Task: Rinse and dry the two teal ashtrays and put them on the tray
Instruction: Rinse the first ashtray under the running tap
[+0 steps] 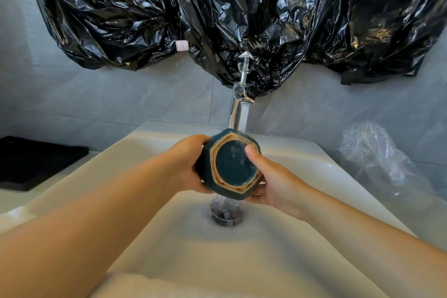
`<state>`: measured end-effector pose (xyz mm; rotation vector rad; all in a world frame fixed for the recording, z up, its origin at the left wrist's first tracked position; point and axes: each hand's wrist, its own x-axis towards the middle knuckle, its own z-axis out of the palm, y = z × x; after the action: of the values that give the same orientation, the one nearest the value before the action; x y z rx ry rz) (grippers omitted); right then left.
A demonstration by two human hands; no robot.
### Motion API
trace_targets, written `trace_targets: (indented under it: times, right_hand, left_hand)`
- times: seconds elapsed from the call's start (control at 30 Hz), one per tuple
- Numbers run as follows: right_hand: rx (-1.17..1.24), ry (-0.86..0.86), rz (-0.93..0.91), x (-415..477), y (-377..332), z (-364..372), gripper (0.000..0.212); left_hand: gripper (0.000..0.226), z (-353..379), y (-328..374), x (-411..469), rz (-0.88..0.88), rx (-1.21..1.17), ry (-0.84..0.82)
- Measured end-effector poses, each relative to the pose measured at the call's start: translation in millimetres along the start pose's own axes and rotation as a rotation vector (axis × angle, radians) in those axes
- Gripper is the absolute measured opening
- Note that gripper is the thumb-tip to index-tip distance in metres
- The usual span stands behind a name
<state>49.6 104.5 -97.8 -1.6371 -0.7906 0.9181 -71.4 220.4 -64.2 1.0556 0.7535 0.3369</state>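
Head view: you hold one ashtray [232,169] over the sink [145,150], its underside turned toward you. Your left hand [186,167] curls round its left side. Your right hand [274,185] pinches the right side, thumb on the base. Water [243,116] from the tap [235,113] at the sink's back strikes the ashtray's far edge and drops into the sink's drain [226,219]. A black tray [36,162] sits on the bench [17,197] left of the sink.

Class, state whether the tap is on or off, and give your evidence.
On. A stream falls from the tap onto the teal ashtray, and water splashes around the drain below.
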Motion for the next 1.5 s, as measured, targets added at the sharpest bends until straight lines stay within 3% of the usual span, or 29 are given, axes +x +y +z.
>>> trace_targets:
  times: [0.17,0.53,0.77,0.93,1.17,1.3,1.5]
  right_hand:
    - [0.056,0.133,-0.038,-2.3,-7.0,-2.3,0.043]
    - [0.008,0.019,-0.187,-6.3,-12.4,-0.5,0.048]
    - [0.228,0.057,-0.187,-2.4,-14.5,-8.0,0.032]
    - [0.499,0.094,-0.021,-0.2,-16.6,-13.8,0.033]
    - [0.572,0.061,0.15,0.7,-12.5,-18.9,0.053]
    - [0.603,0.051,0.209,-0.8,-13.3,-18.3,0.047]
    - [0.63,0.073,0.246,0.4,-8.2,-15.5,0.038]
  left_hand:
    - [0.027,4.3,2.2,-4.5,0.0,-0.088,-0.065]
    - [0.033,-5.3,1.0,3.0,-0.035,-0.099,0.026]
    - [0.016,-2.7,3.1,0.4,-0.057,-0.322,-0.035]
    - [0.017,-1.4,5.2,-4.3,-0.033,-0.392,-0.148]
    - [0.027,-0.7,6.6,-5.9,0.043,-0.337,-0.158]
    - [0.015,1.8,5.2,-9.5,0.132,-0.172,-0.17]
    - [0.027,2.7,2.3,-3.4,0.261,0.042,-0.186]
